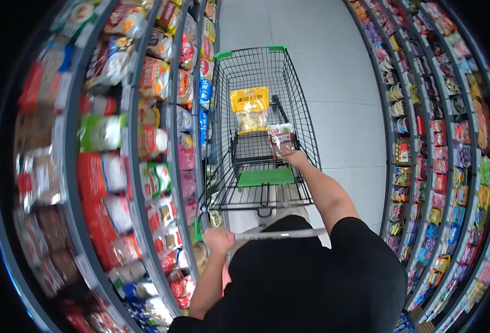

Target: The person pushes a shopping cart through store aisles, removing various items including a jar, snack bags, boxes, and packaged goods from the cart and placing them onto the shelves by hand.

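Note:
My left hand point(219, 240) is wrapped round the left end of the cart's pale handle bar point(278, 235). Stretched forward over the shopping cart point(306, 102), my right hand point(295, 159) grips the lower edge of a bag with a white and red top and a brown lower part point(282, 143). Just beyond it, inside the wire basket, is a yellow-topped bag point(250, 105) with a clear lower part showing pale contents. The green child-seat flap point(265, 177) lies between the bags and the handle.
Shelves of packaged goods point(155, 77) stand close along the cart's left side. More shelves of small snack packs point(435, 183) line the right. Grey tiled floor point(342, 133) runs between the cart and the right shelves.

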`<state>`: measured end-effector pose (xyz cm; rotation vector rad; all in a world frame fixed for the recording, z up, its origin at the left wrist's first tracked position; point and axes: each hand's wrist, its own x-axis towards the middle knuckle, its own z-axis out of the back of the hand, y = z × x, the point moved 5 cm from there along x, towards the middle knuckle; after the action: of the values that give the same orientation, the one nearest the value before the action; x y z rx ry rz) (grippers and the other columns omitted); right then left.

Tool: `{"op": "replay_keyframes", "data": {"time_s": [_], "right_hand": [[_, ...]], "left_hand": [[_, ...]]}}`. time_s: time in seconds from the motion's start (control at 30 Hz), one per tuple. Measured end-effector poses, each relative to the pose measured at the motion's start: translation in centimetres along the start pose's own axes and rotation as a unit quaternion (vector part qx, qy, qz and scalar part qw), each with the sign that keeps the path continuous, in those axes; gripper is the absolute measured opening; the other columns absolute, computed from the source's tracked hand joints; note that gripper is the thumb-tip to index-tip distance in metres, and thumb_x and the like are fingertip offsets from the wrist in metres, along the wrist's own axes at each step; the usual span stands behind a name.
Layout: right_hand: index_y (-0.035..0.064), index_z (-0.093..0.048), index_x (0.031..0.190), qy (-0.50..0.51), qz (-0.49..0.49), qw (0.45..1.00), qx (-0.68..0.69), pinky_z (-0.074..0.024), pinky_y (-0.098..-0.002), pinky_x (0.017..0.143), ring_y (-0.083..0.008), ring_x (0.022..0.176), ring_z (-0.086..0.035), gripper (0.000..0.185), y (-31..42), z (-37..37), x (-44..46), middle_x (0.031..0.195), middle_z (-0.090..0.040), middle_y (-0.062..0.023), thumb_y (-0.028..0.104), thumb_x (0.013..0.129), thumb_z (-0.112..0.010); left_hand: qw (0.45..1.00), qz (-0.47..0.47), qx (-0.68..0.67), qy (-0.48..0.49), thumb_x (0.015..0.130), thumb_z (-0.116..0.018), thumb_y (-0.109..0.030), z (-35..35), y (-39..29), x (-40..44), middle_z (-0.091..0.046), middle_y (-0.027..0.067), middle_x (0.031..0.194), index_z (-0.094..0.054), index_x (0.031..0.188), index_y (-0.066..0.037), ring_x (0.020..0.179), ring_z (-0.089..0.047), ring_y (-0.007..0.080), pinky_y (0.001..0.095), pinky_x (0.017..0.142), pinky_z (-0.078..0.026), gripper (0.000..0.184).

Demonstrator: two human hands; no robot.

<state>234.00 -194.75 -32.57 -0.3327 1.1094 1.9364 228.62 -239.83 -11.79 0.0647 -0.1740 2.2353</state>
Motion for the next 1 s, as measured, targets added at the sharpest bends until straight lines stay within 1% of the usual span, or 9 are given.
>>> {"op": "replay_keyframes", "data": {"time_s": [0.1, 0.2, 0.3, 0.53, 0.67, 0.7, 0.83, 0.9, 1.0], "right_hand": [[-0.0072, -0.077, 0.116, 0.083, -0.04, 0.996, -0.008, -0.0568, -0.0487, 0.105, -0.0439, 0.12, -0.073, 0.067, -3.6, -2.5, 8.5, 0.121, -0.077, -0.0286, 0.052, 0.083, -0.081], [-0.007, -0.067, 0.129, 0.034, -0.148, 0.988, -0.023, -0.0552, -0.0493, 0.108, -0.0435, 0.125, -0.07, 0.075, -3.7, -1.9, 13.3, 0.132, -0.073, -0.0278, 0.048, 0.082, -0.086], [0.0002, -0.046, 0.151, 0.004, -0.256, 0.965, 0.06, -0.0486, -0.0516, 0.118, -0.0443, 0.143, -0.056, 0.097, -6.2, -4.4, 18.0, 0.154, -0.055, -0.0266, 0.046, 0.079, -0.091], [0.003, -0.047, 0.152, -0.029, -0.342, 0.939, 0.016, -0.0449, -0.0467, 0.121, -0.0372, 0.146, -0.054, 0.103, -5.5, -5.3, 23.9, 0.154, -0.055, -0.021, 0.054, 0.075, -0.093], [0.0041, -0.05, 0.15, -0.035, -0.373, 0.927, -0.017, -0.0459, -0.0462, 0.12, -0.0355, 0.142, -0.056, 0.107, -4.5, -4.5, 24.9, 0.149, -0.059, -0.0176, 0.058, 0.07, -0.097], [0.0035, -0.06, 0.143, -0.058, -0.382, 0.922, -0.012, -0.0483, -0.0441, 0.118, -0.0336, 0.141, -0.059, 0.1, -4.3, -4.3, 24.8, 0.147, -0.063, -0.0188, 0.055, 0.066, -0.099], [0.0017, -0.069, 0.135, 0.017, -0.362, 0.931, 0.041, -0.0538, -0.044, 0.112, -0.034, 0.134, -0.066, 0.081, -4.5, -5.0, 24.6, 0.14, -0.07, -0.0217, 0.045, 0.072, -0.096], [-0.0003, -0.074, 0.128, -0.05, -0.283, 0.952, 0.101, -0.057, -0.0461, 0.107, -0.0359, 0.126, -0.072, 0.061, -4.9, -6.8, 24.9, 0.133, -0.074, -0.0236, 0.033, 0.079, -0.089], [-0.002, -0.071, 0.13, -0.095, -0.302, 0.939, 0.136, -0.0574, -0.0496, 0.105, -0.0398, 0.123, -0.073, 0.056, 1.3, -1.7, 20.9, 0.129, -0.075, -0.0248, 0.025, 0.082, -0.082]], "left_hand": [[0.999, -0.02, -0.036, -0.025, 0.072, -0.064, -0.023, 0.1, -0.7, 2.5, -0.058, 0.0067, 0.059, -0.055, 0.054, -0.018, 0.057, -0.057, 0.0312, 0.0473, 0.059, -0.04, 0.021], [0.998, -0.029, -0.057, -0.014, 0.076, -0.063, -0.024, 1.3, -1.9, 7.3, -0.047, 0.005, 0.057, -0.048, 0.057, -0.018, 0.054, -0.049, 0.0293, 0.0454, 0.057, -0.036, 0.025], [0.994, -0.024, -0.103, 0.007, 0.08, -0.06, -0.024, 1.1, -1.5, 10.0, -0.043, 0.0052, 0.057, -0.043, 0.058, -0.017, 0.053, -0.045, 0.0289, 0.0451, 0.057, -0.034, 0.029], [0.992, 0.03, -0.094, 0.08, 0.081, -0.059, -0.03, 0.5, -1.3, 13.1, -0.046, 0.0075, 0.06, -0.047, 0.059, -0.016, 0.056, -0.045, 0.033, 0.0476, 0.061, -0.035, 0.028], [0.993, 0.008, -0.084, 0.088, 0.086, -0.055, -0.026, 0.4, -1.2, 13.9, -0.046, 0.0055, 0.056, -0.044, 0.055, -0.017, 0.052, -0.046, 0.0288, 0.0444, 0.06, -0.036, 0.035], [0.992, 0.007, -0.082, 0.093, 0.086, -0.055, -0.026, 0.6, -1.2, 14.4, -0.046, 0.005, 0.056, -0.046, 0.055, -0.016, 0.052, -0.047, 0.0284, 0.0437, 0.061, -0.037, 0.033], [0.993, 0.02, -0.103, 0.055, 0.075, -0.059, -0.024, 0.7, -0.8, 15.2, -0.046, 0.0057, 0.056, -0.048, 0.057, -0.016, 0.052, -0.045, 0.0299, 0.0453, 0.058, -0.033, 0.023], [0.993, 0.019, -0.107, 0.052, 0.074, -0.059, -0.024, 1.0, -0.4, 16.3, -0.047, 0.0058, 0.057, -0.049, 0.057, -0.016, 0.052, -0.046, 0.0297, 0.0454, 0.058, -0.034, 0.022], [0.992, 0.016, -0.115, 0.044, 0.072, -0.062, -0.021, 1.1, 0.6, 16.7, -0.051, 0.0067, 0.057, -0.053, 0.056, -0.015, 0.053, -0.049, 0.03, 0.0454, 0.059, -0.036, 0.019]]}}
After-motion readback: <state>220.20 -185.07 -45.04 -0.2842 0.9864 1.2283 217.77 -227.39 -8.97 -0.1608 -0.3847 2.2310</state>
